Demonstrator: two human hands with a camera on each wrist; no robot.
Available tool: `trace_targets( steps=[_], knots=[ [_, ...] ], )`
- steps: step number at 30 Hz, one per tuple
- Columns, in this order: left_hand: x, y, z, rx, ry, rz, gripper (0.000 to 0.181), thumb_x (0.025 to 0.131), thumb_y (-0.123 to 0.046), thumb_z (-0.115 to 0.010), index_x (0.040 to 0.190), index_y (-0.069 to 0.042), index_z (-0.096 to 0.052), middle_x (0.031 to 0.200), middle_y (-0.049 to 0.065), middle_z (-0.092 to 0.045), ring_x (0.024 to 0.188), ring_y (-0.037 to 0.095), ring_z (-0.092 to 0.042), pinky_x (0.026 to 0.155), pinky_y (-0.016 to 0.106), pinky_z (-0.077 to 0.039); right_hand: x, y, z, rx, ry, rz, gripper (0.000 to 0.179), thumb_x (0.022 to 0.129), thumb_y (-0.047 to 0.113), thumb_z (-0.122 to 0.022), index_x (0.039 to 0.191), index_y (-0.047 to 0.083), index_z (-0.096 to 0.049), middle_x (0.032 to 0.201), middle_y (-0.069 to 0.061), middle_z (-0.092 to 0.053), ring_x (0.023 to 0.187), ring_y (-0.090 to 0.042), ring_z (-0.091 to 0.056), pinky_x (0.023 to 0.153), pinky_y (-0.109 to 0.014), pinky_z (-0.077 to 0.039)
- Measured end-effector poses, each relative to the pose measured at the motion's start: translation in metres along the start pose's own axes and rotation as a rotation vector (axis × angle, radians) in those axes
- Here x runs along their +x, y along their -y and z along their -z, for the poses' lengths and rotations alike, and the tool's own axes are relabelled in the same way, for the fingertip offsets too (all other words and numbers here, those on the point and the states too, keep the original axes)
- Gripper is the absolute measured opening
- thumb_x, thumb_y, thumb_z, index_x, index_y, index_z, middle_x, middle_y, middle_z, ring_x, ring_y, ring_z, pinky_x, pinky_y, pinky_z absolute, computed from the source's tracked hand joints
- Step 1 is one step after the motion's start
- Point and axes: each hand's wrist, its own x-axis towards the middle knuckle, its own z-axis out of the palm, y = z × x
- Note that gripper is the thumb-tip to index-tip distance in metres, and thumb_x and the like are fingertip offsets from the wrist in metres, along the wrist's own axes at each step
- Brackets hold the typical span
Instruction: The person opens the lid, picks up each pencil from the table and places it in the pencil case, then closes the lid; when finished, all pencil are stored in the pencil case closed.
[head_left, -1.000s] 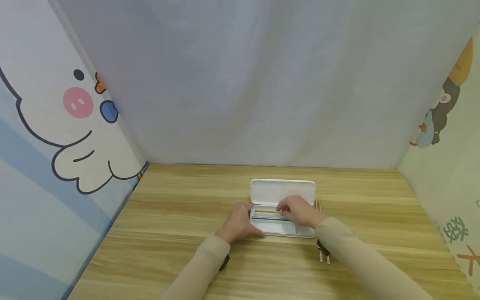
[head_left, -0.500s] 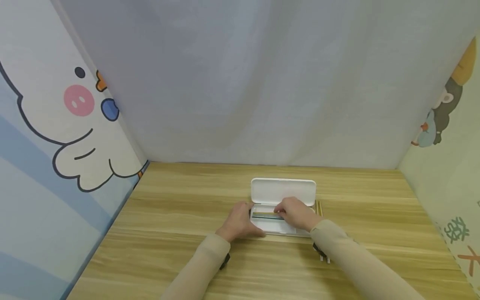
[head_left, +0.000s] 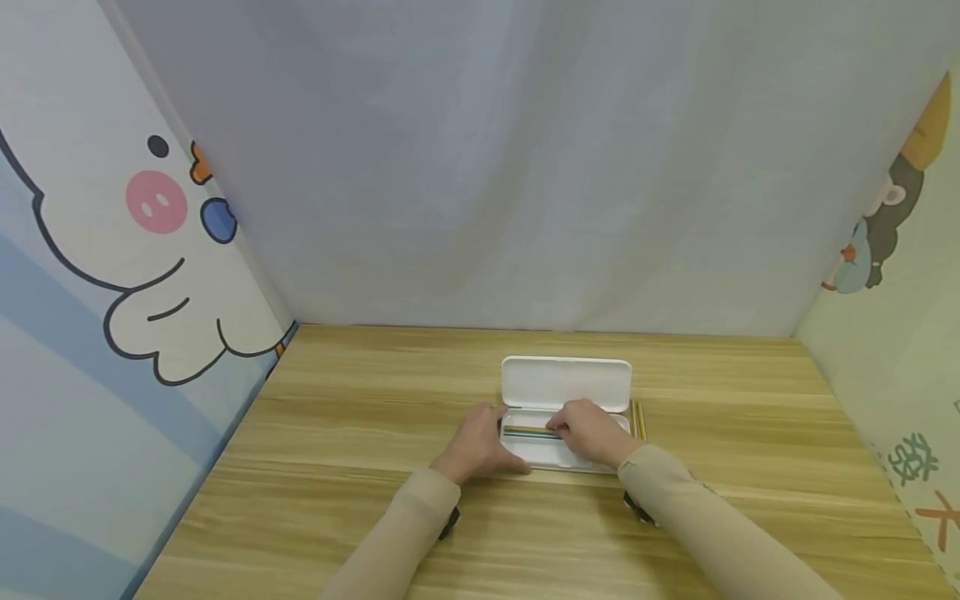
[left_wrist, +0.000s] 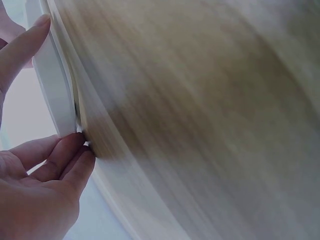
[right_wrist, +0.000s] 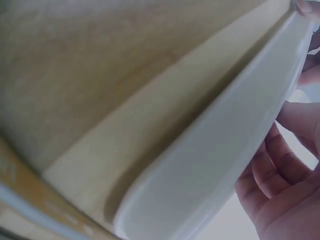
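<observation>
A white pencil case (head_left: 566,383) lies on the wooden table with its lid tipped back. My left hand (head_left: 476,443) grips its left end, thumb at the front edge and fingers at the back corner. In the left wrist view, thumb and fingertips hold the case's white side (left_wrist: 52,82). Over the right half of the case, my right hand (head_left: 588,429) pinches the right end of a yellow pencil (head_left: 521,428), which lies low in the case beside a dark blue-green pencil (head_left: 528,436). The hand hides the pencils' right ends.
Two yellow pencils (head_left: 639,421) lie side by side on the table (head_left: 360,400) just right of the case, partly behind the right sleeve (head_left: 660,467). A pale curtain (head_left: 540,167) rises along the table's back edge, with printed walls at both sides.
My right hand has moved slightly left and down into the case, and the yellow pencil has come down against the blue-green one. The left hand has stayed at the case's end.
</observation>
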Motion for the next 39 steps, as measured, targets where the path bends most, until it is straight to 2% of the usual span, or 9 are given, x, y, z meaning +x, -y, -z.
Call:
trace_targets(
  steps=[13, 20, 24, 34, 39],
  knots=[
    [0.001, 0.002, -0.002, -0.006, -0.012, -0.018, 0.079, 0.051, -0.045, -0.092, 0.113, -0.006, -0.064, 0.087, 0.000, -0.054, 0.079, 0.015, -0.046, 0.071, 0.028, -0.043, -0.003, 0.000, -0.005, -0.035, 0.001, -0.001, 0.020, 0.085, -0.002, -0.063, 0.096, 0.007, -0.077, 0.084, -0.001, -0.066, 0.079, -0.017, -0.060, 0.073, -0.037, -0.049],
    [0.001, 0.002, -0.003, -0.015, -0.017, -0.018, 0.077, 0.050, -0.044, -0.092, 0.112, -0.006, -0.065, 0.086, -0.001, -0.054, 0.079, 0.014, -0.047, 0.070, 0.027, -0.043, -0.006, 0.002, -0.002, -0.019, -0.043, 0.031, 0.016, 0.085, -0.003, -0.063, 0.094, 0.003, -0.076, 0.080, -0.005, -0.066, 0.073, -0.018, -0.058, 0.067, -0.036, -0.049],
    [0.000, 0.002, -0.002, -0.017, -0.019, -0.014, 0.077, 0.050, -0.044, -0.092, 0.111, -0.006, -0.064, 0.086, -0.001, -0.053, 0.078, 0.014, -0.047, 0.069, 0.027, -0.043, -0.007, 0.002, 0.000, -0.010, -0.067, -0.005, 0.016, 0.084, -0.002, -0.066, 0.096, 0.001, -0.075, 0.083, -0.006, -0.067, 0.078, -0.020, -0.060, 0.072, -0.035, -0.050],
    [0.001, 0.001, -0.002, -0.009, -0.002, 0.004, 0.080, 0.050, -0.045, -0.092, 0.114, -0.006, -0.064, 0.088, -0.001, -0.053, 0.080, 0.014, -0.047, 0.071, 0.027, -0.044, -0.013, 0.001, 0.009, 0.004, -0.054, -0.102, 0.015, 0.085, 0.003, -0.068, 0.100, 0.000, -0.072, 0.089, -0.006, -0.065, 0.086, -0.022, -0.061, 0.079, -0.038, -0.049],
    [0.001, 0.001, -0.002, -0.023, -0.009, 0.001, 0.078, 0.050, -0.043, -0.092, 0.112, -0.005, -0.065, 0.089, 0.000, -0.053, 0.081, 0.014, -0.047, 0.073, 0.029, -0.045, -0.021, -0.005, 0.019, 0.041, -0.122, -0.119, 0.012, 0.083, -0.002, -0.068, 0.095, -0.001, -0.071, 0.087, -0.008, -0.065, 0.082, -0.022, -0.060, 0.075, -0.038, -0.050]
  ],
)
